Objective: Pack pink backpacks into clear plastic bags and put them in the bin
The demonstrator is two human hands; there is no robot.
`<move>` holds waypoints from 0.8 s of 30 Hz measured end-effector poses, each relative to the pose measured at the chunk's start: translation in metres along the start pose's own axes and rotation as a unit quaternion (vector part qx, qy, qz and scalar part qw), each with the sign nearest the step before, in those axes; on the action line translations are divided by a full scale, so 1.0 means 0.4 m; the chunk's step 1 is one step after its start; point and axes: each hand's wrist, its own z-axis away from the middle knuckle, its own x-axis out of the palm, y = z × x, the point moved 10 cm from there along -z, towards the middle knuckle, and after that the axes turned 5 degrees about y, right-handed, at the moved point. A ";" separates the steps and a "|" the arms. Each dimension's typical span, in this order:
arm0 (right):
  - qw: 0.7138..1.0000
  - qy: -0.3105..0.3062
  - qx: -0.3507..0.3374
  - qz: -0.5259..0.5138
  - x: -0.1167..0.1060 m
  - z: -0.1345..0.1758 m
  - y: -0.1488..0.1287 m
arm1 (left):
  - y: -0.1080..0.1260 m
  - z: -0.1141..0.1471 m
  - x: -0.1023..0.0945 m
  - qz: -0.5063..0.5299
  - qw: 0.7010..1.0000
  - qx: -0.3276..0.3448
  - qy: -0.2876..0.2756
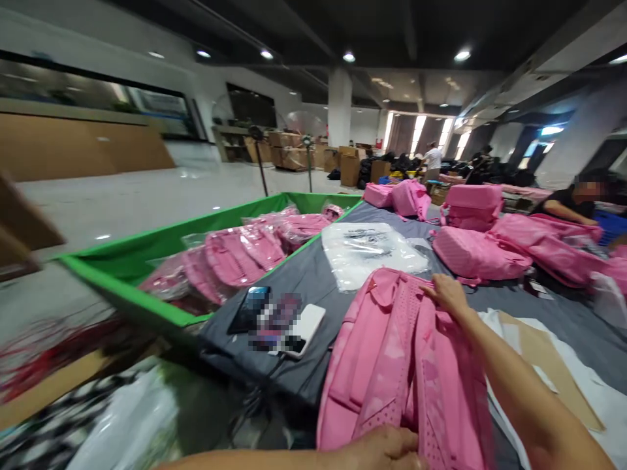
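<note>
A pink backpack [377,365] lies on the grey-covered table with its shoulder straps facing up. My right hand [448,294] is closed on its upper right edge, near the top of a strap. Low in the view, my left hand [385,447] has its fingers curled against the lower part of the straps; its fingertips are partly cut off by the frame edge. Just beyond the backpack lies a stack of clear plastic bags [372,248]. To its left are a white phone-like device [308,329] and a dark phone [252,307].
A green-sided bin [132,245] left of the table holds several plastic-wrapped pink backpacks [240,254]. More pink backpacks [475,251] rest on the table's far right. Brown cardboard [548,365] lies to the right. A co-worker [573,202] sits at the right; another person stands farther back.
</note>
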 end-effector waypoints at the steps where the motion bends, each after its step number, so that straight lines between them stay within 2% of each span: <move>1: 1.000 0.006 -0.002 0.004 0.004 -0.002 0.023 | 0.016 0.022 -0.025 -0.023 1.000 0.001 0.003; 2: 1.000 0.017 -0.003 0.006 0.007 -0.005 0.050 | 0.044 0.041 -0.058 -0.047 0.999 0.013 0.011; 3: 0.999 0.032 -0.003 -0.002 0.011 -0.007 0.081 | 0.085 0.056 -0.110 -0.083 0.995 0.040 0.043; 4: 0.999 0.047 0.002 -0.019 0.017 -0.005 0.112 | 0.135 0.073 -0.182 -0.133 0.983 0.078 0.103; 5: 0.997 0.059 0.012 -0.037 0.026 0.002 0.144 | 0.192 0.096 -0.269 -0.194 0.955 0.124 0.190; 6: 0.996 0.065 0.022 -0.055 0.039 0.014 0.170 | 0.249 0.133 -0.362 -0.267 0.901 0.167 0.297; 7: 0.995 0.065 0.027 -0.069 0.056 0.030 0.186 | 0.293 0.174 -0.445 -0.345 0.831 0.188 0.393; 8: 0.995 0.063 0.026 -0.075 0.073 0.049 0.191 | 0.323 0.208 -0.511 -0.421 0.757 0.187 0.463; 9: 0.995 0.062 0.020 -0.074 0.088 0.069 0.186 | 0.339 0.230 -0.567 -0.486 0.690 0.171 0.508; 10: 0.995 0.067 0.011 -0.069 0.097 0.088 0.174 | 0.343 0.238 -0.613 -0.538 0.640 0.146 0.528; 11: 0.995 0.078 0.004 -0.062 0.102 0.105 0.160 | 0.340 0.235 -0.652 -0.577 0.608 0.121 0.532; 12: 0.994 0.094 0.001 -0.054 0.102 0.119 0.148 | 0.335 0.225 -0.686 -0.601 0.593 0.100 0.527; 13: 0.993 0.111 0.001 -0.050 0.099 0.129 0.139 | 0.333 0.209 -0.712 -0.615 0.590 0.086 0.517; 16: 0.989 0.133 -0.002 -0.065 0.092 0.132 0.130 | 0.366 0.139 -0.745 -0.622 0.603 0.086 0.492; 18: 0.988 0.126 0.005 -0.087 0.095 0.115 0.141 | 0.419 0.066 -0.727 -0.625 0.612 0.105 0.472; 19: 0.988 0.121 0.014 -0.098 0.096 0.103 0.148 | 0.452 0.019 -0.703 -0.627 0.618 0.121 0.458; 21: 0.987 0.108 0.030 -0.114 0.099 0.076 0.154 | 0.517 -0.091 -0.625 -0.629 0.632 0.167 0.420; 24: 0.991 0.072 0.012 -0.115 0.108 0.046 0.121 | 0.590 -0.273 -0.458 -0.629 0.655 0.241 0.342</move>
